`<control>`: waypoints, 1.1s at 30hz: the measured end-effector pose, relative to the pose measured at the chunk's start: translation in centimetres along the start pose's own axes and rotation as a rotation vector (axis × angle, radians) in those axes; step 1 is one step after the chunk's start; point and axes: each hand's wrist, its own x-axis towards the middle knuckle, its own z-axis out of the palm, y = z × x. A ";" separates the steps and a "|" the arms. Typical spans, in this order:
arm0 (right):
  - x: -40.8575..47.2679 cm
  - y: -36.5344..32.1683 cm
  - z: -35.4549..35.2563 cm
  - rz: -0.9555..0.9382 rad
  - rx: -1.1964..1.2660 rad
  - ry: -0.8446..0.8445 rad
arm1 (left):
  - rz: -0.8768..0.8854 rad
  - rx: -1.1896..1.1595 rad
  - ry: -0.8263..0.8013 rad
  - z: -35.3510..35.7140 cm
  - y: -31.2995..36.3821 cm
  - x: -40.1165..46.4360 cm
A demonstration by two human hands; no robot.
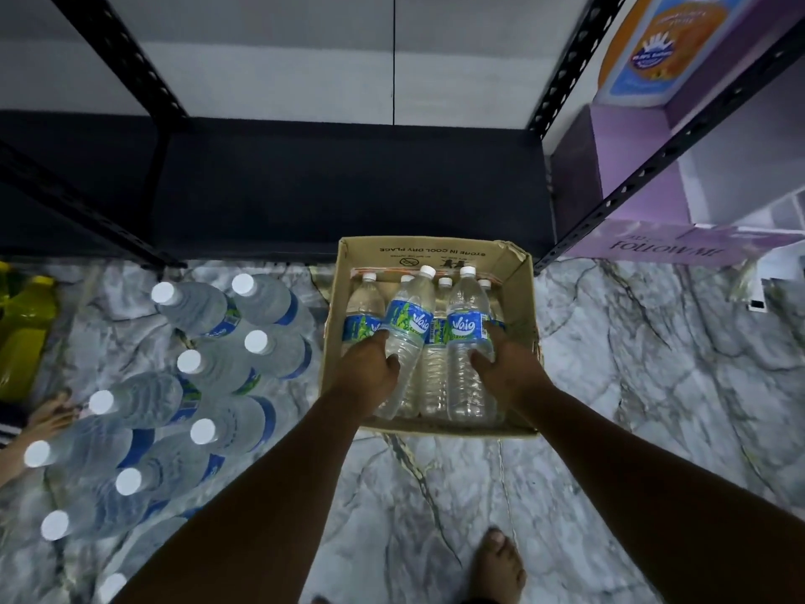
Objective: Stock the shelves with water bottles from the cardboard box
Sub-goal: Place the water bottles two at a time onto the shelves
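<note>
At the far left, a yellow liquid bottle [24,324] is seen on the marbled floor [631,364], and beside it a cluster of larger clear water bottles [191,385] with white caps and blue labels is standing upright. Further right, the open cardboard box [520,298] is set on the floor just in front of the dark bottom shelf [348,185] of the black slotted-steel rack [579,54]. Inside the box, about 6 smaller "Vaig" bottles can be counted. The left hand [370,368] is curled around the ribbed body of 1 bottle [407,337], which is tilted out of its row; the right hand [509,368] is wrapped around a second bottle [468,342], held nearly upright. Both bottles are raised a little above their neighbours but remain within the box walls. The lift is probably best made straight up, so that the bases clear the box rim, with the grip kept below the label where the ribbing gives purchase; thin clear plastic of this kind is likely to flex under a hard squeeze. At the far right, purple printed cartons [644,237] are stacked by the neighbouring rack.
</note>
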 end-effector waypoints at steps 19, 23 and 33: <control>10.0 8.1 9.4 -0.084 -0.025 0.199 | 0.090 -0.002 0.125 10.8 -6.0 7.9; 11.2 8.9 9.9 -0.091 0.025 0.234 | 0.054 0.003 0.181 12.5 -6.3 9.1; 13.1 8.9 11.2 -0.032 0.141 0.301 | 0.003 0.011 0.140 12.8 -6.1 10.8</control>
